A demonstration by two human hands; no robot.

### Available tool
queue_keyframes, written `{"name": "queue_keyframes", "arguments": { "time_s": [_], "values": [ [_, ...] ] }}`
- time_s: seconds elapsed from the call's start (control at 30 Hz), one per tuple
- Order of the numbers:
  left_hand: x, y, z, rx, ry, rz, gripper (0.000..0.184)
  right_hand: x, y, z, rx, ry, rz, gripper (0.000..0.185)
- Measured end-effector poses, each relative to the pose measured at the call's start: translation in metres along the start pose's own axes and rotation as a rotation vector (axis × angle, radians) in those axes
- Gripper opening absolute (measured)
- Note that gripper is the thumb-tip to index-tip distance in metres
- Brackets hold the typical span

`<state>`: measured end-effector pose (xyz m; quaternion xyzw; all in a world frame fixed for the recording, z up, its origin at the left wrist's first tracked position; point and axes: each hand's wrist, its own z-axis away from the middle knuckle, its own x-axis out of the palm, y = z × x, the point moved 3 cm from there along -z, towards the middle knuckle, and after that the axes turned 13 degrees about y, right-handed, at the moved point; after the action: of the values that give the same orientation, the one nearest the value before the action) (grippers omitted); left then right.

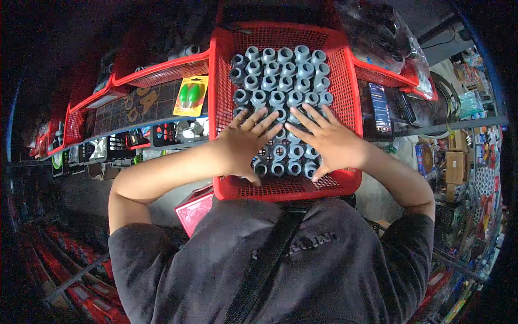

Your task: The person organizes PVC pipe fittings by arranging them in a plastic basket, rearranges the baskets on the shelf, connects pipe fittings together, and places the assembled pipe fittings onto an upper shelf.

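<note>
A red plastic basket (353,119) with mesh walls stands right in front of my body. Inside it, grey pipe fittings (286,83) stand in rows with their round open ends facing up. My left hand (245,141) lies palm down over the left front part of the rows, fingers spread. Over the right front part rests my right hand (328,139), its fingers spread too. The fingertips of the two hands nearly meet in the middle. Both hands cover some fittings; whether they press on them I cannot tell. Neither hand grips anything.
Left of the basket, a yellow card pack with green items (191,95) lies on a dark board. A phone (380,107) with a lit screen lies to the right. Red bins (162,70) line the back, and a clear plastic bag (386,38) sits at the back right.
</note>
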<state>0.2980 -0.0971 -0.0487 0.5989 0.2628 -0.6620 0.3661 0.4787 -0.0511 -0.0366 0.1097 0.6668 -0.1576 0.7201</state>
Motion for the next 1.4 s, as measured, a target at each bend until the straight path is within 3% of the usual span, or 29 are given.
{"name": "queue_keyframes", "arguments": {
  "time_s": [0.07, 0.47, 0.57, 0.67, 0.8, 1.0, 1.2, 1.27, 1.33, 1.4],
  "values": [
    [-0.007, 0.0, 0.004, 0.087, -0.001, 0.036, 0.117, -0.005, -0.001, 0.004, 0.002, 0.001, -0.042, 0.114],
    [-0.009, -0.007, 0.01, 0.021, -0.061, -0.03, 0.107, -0.005, 0.008, 0.01, 0.101, -0.015, 0.022, 0.113],
    [-0.015, -0.013, 0.004, 0.046, 0.147, -0.049, 0.107, -0.012, 0.011, 0.008, 0.08, 0.004, 0.0, 0.11],
    [-0.013, -0.024, -0.009, 0.023, 0.345, -0.038, 0.101, -0.02, 0.013, -0.001, 0.067, 0.17, 0.014, 0.106],
    [-0.001, -0.04, -0.036, -0.05, 0.354, -0.094, 0.101, -0.002, 0.026, -0.013, 0.122, 0.167, 0.004, 0.109],
    [-0.002, -0.045, -0.039, -0.065, 0.175, -0.062, 0.103, 0.002, 0.03, -0.016, 0.145, 0.115, 0.016, 0.111],
    [-0.025, -0.064, -0.057, -0.093, 0.443, -0.146, 0.1, -0.014, 0.047, -0.032, 0.117, 0.303, 0.077, 0.109],
    [-0.029, -0.072, -0.068, -0.1, 0.45, -0.142, 0.102, -0.013, 0.061, -0.043, 0.132, 0.334, 0.11, 0.108],
    [-0.023, -0.082, -0.079, -0.172, 0.293, -0.16, 0.109, -0.005, 0.083, -0.054, 0.16, 0.343, 0.129, 0.11],
    [-0.014, -0.092, -0.09, -0.232, 0.179, -0.14, 0.116, -0.001, 0.098, -0.06, 0.322, 0.175, 0.085, 0.112]
  ]
}}
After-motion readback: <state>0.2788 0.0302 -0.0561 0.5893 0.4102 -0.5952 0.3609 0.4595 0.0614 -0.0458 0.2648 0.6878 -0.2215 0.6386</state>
